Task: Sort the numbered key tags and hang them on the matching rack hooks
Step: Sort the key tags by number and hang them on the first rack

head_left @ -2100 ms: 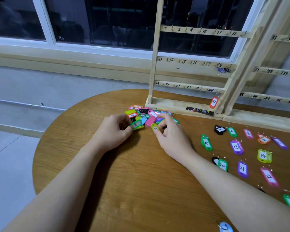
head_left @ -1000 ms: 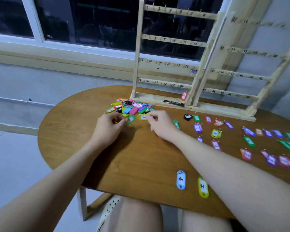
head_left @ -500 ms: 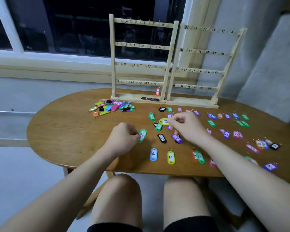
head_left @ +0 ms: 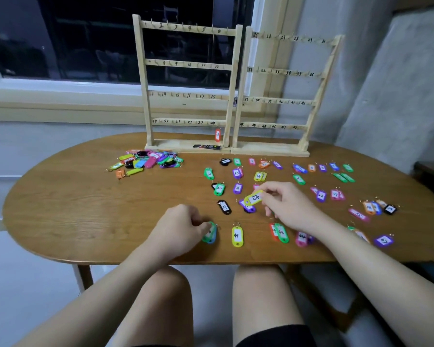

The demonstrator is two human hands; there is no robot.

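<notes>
My right hand (head_left: 290, 205) pinches a yellow tag numbered 15 (head_left: 254, 198) just above the table, over a purple tag (head_left: 248, 208). My left hand (head_left: 179, 230) holds a green tag (head_left: 210, 232) that lies on a blue one near the front edge. A mixed pile of unsorted tags (head_left: 148, 160) lies at the back left. Sorted tags are laid out in rows on the right, among them green 10 (head_left: 208, 173), green 20 (head_left: 219, 189), black 31 (head_left: 224, 207) and yellow 41 (head_left: 237, 236). Two wooden racks (head_left: 189, 96) with numbered hooks stand at the back; one red tag (head_left: 218, 135) hangs low on the left rack.
The oval wooden table (head_left: 85, 209) stands against a wall under a dark window. A black marker (head_left: 207, 147) lies on the left rack's base. My knees show below the table's front edge. More tags run toward the right edge (head_left: 383, 240).
The view pulled back from the pile. Both hands left the pile with tags; the left came to the front edge, the right over the sorted rows with the yellow tag.
</notes>
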